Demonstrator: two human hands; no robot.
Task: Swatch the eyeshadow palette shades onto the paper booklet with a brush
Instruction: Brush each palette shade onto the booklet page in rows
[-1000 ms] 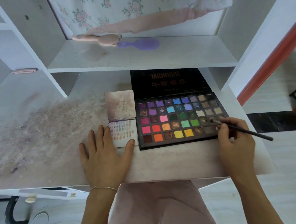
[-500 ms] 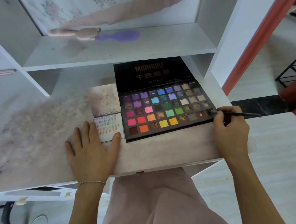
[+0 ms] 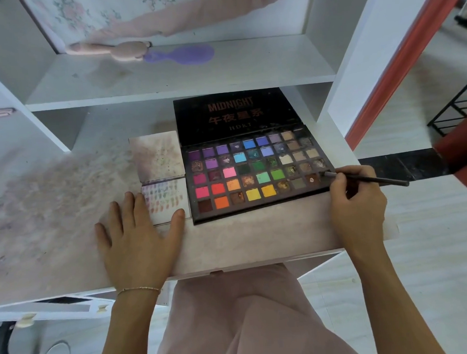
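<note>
The right hand (image 3: 357, 208) pinches a thin black brush (image 3: 367, 179) with curled fingers. The brush tip rests on a dark pan at the right edge of the big black eyeshadow palette (image 3: 256, 175), and the handle sticks out to the right, past the right edge of the bench. The palette lies open near the front right corner of the dusty white bench (image 3: 53, 213), with rows of purple, blue, green, pink, orange and yellow squares. Its black lid leans back under the shelf. Just beside the palette, on its left, lies the small white paper booklet (image 3: 164, 186), open, with little colour marks on its near page. The left hand (image 3: 138, 236) lies flat on the bench with fingers spread. Its thumb tip and one fingertip touch the booklet's near page. A thin gold bracelet (image 3: 138, 290) sits on that wrist. On the shelf above lies a purple hairbrush (image 3: 185, 54)
</note>
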